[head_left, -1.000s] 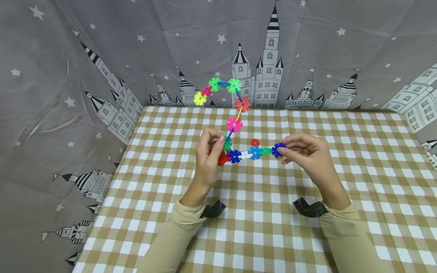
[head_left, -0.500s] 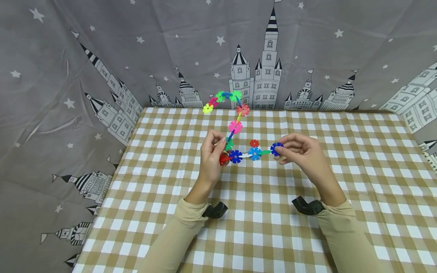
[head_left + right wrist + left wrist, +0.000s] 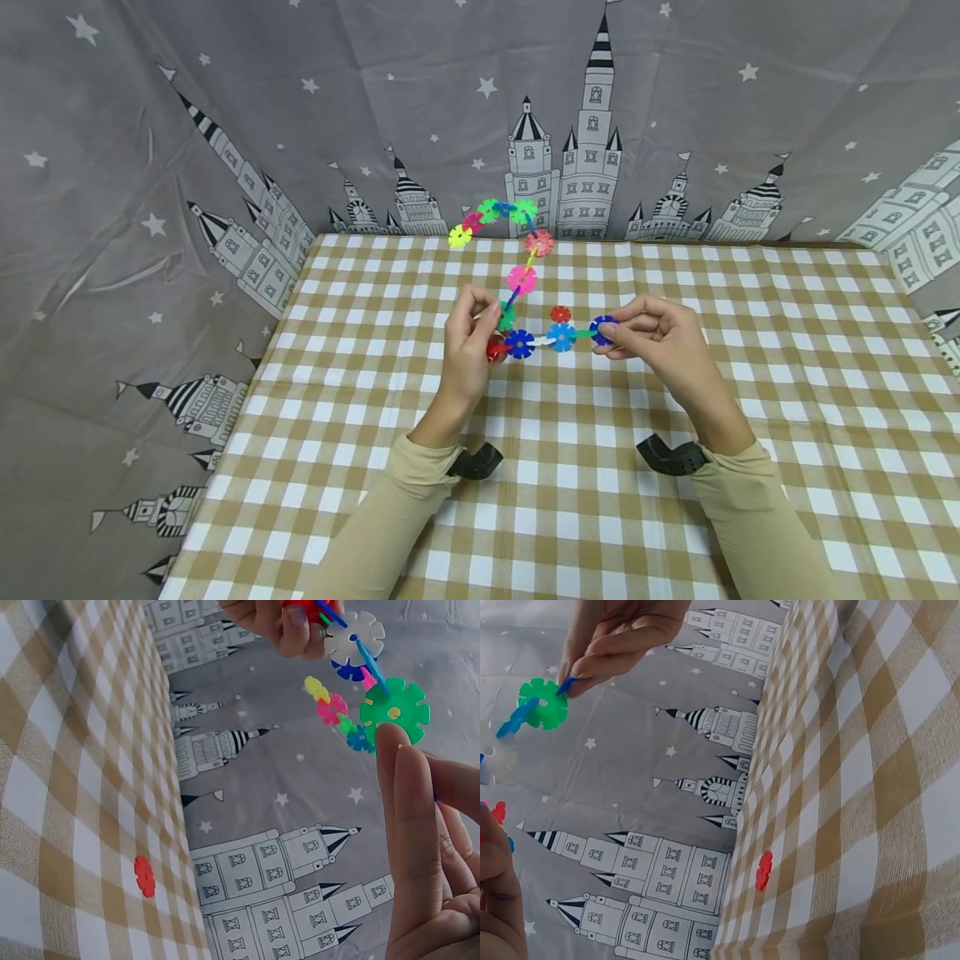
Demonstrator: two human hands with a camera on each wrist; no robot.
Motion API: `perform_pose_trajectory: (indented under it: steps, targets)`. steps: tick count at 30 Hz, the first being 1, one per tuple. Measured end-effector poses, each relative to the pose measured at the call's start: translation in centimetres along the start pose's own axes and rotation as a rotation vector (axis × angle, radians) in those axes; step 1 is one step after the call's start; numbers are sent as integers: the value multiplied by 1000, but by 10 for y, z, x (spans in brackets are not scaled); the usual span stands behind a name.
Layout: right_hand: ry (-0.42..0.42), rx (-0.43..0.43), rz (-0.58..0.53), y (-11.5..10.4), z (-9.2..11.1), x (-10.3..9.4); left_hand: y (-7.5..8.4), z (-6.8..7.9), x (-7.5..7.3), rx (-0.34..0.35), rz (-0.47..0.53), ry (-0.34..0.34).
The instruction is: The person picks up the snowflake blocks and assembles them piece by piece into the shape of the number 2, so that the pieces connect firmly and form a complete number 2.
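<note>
A chain of colourful slotted plastic flower discs is held up above the table between both hands. My left hand (image 3: 470,337) pinches it at the bend, by a green disc (image 3: 507,316) and a red disc (image 3: 495,347). From there one branch rises through a pink disc (image 3: 522,279) and curves left to a yellow disc (image 3: 461,236). The other branch runs right past a light blue disc (image 3: 561,337). At its right end, my right hand (image 3: 656,333) pinches a dark blue disc (image 3: 602,330) between thumb and fingers. In the right wrist view, a green disc (image 3: 409,712) shows beside those fingertips.
A single loose red disc (image 3: 560,314) lies on the table, beyond the chain's lower branch. The table wears a brown-and-white checked cloth (image 3: 570,517). Behind it and along the left hangs a grey curtain (image 3: 285,50) printed with castles and stars.
The chain's upper branch has dipped lower and shifted a little right. My left hand has moved slightly right and my right hand slightly left, bringing them closer. Both grips stay the same.
</note>
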State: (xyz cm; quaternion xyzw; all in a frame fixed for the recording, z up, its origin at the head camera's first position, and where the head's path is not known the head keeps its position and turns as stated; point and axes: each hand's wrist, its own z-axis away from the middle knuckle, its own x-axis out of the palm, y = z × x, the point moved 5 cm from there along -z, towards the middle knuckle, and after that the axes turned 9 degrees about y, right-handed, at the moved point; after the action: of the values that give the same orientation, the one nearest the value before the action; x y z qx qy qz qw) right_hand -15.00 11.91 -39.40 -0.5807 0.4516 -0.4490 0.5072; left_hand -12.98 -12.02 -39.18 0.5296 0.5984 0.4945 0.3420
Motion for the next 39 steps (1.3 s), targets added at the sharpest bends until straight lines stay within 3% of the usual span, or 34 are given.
perform_pose_trajectory:
  steps: [5, 16, 28, 39]
  targets:
    - [5, -17, -45, -1, 0, 0, 1, 2, 2, 14, -20, -24]
    - [17, -35, -66, 0, 0, 2, 5, 3, 2, 6, -131, -4]
    - [23, -44, -47, -3, 2, 1, 10, 4, 5, 21, -134, -35]
    - [-157, 52, 148, 6, 3, 15, 14, 6, 8, 70, -198, -74]
